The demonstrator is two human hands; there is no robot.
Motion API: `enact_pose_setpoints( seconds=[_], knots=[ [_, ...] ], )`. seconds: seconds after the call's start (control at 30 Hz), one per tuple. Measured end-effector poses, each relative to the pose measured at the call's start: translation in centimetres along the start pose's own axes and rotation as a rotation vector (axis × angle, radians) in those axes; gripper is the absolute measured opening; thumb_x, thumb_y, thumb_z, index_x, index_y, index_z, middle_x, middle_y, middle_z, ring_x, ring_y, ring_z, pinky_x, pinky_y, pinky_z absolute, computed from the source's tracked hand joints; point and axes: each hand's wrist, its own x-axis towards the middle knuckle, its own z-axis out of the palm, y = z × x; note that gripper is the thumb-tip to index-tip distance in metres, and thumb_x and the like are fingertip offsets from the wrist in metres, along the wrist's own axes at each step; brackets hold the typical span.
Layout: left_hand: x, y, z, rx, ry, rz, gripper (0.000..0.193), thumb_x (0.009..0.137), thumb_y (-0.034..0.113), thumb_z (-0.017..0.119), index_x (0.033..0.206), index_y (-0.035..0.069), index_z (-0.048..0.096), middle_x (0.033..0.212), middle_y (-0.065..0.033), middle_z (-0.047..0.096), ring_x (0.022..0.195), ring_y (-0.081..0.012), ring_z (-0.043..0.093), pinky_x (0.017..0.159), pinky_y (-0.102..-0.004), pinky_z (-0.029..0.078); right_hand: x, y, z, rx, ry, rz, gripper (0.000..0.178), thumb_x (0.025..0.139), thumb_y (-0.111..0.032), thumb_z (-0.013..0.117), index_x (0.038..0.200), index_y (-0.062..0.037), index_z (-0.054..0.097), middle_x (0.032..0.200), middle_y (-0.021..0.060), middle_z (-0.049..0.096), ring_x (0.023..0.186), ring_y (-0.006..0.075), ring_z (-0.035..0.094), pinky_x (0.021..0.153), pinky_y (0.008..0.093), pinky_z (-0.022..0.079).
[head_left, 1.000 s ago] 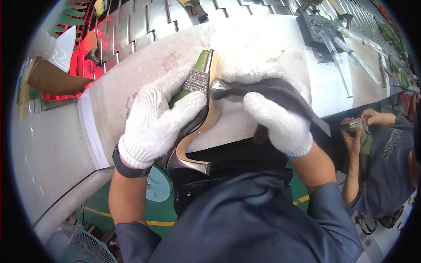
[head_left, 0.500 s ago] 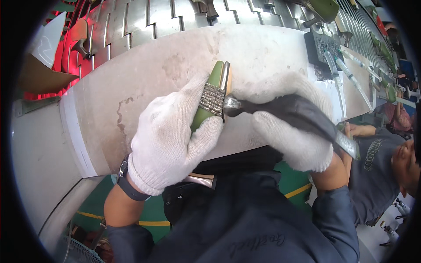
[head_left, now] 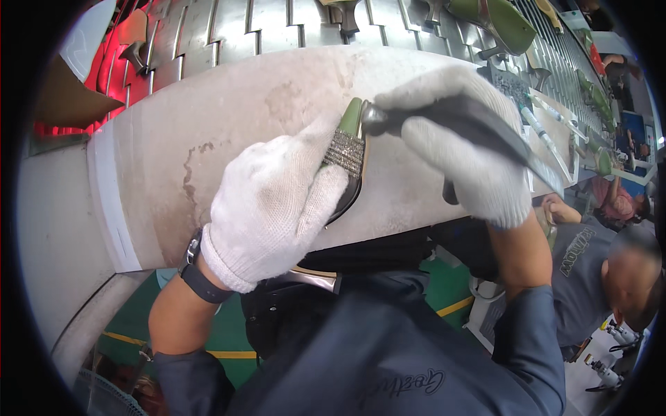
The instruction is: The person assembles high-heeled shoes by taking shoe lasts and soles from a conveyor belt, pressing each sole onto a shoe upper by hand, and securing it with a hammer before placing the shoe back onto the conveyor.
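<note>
A green sandal (head_left: 353,114) with a sparkly rhinestone strap (head_left: 345,152) lies tilted on its side on the pale worktop. My left hand (head_left: 274,201), in a white knit glove, is closed around it, thumb below the strap. The heel part is hidden behind the glove. My gloved right hand (head_left: 479,163) grips a shoemaker's hammer (head_left: 472,121), dark, with a rounded metal face and a long flat end. That face is at the sandal's edge near the toe; whether it touches, I cannot tell. A dark handle end shows below the right palm.
Beyond the worktop (head_left: 229,118) runs a slatted metal conveyor (head_left: 270,24) carrying shoe parts, including a green shoe (head_left: 496,24). Brush-like white sticks (head_left: 548,142) lie at the right beside a dark block (head_left: 505,83). A co-worker (head_left: 590,277) is close at my right.
The hammer's face has moved up along the sandal's edge from beside the strap toward the toe. The sandal has turned slightly, showing more of its dark lower edge.
</note>
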Motion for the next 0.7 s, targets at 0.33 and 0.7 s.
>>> enact_pose_setpoints(
  seconds=[0.33, 0.7],
  knots=[
    [-0.7, -0.9, -0.1, -0.042, -0.006, -0.003, 0.043, 0.106, 0.013, 0.065, 0.142, -0.009, 0.064, 0.107, -0.0256, 0.077, 0.099, -0.0434, 0.075, 0.092, -0.0459, 0.057, -3.3, -1.7, 2.0, -0.356, -0.071, -0.071, 0.031, 0.092, 0.006, 0.074, 0.121, 0.0001, 0.066, 0.118, 0.0204, 0.075, 0.109, 0.0313, 0.076, 0.102, 0.044, 0.06],
    [-0.9, -1.6, -0.8, -0.102, -0.057, -0.022, 0.043, 0.107, 0.015, 0.061, 0.143, -0.01, 0.064, 0.114, -0.0293, 0.075, 0.105, -0.0439, 0.076, 0.095, -0.0448, 0.058, -4.6, -1.3, 4.8, -0.699, -0.114, -0.398, 0.039, 0.08, 0.007, 0.082, 0.117, -0.0021, 0.072, 0.111, 0.021, 0.077, 0.101, 0.0406, 0.079, 0.092, 0.0472, 0.064]
  ],
)
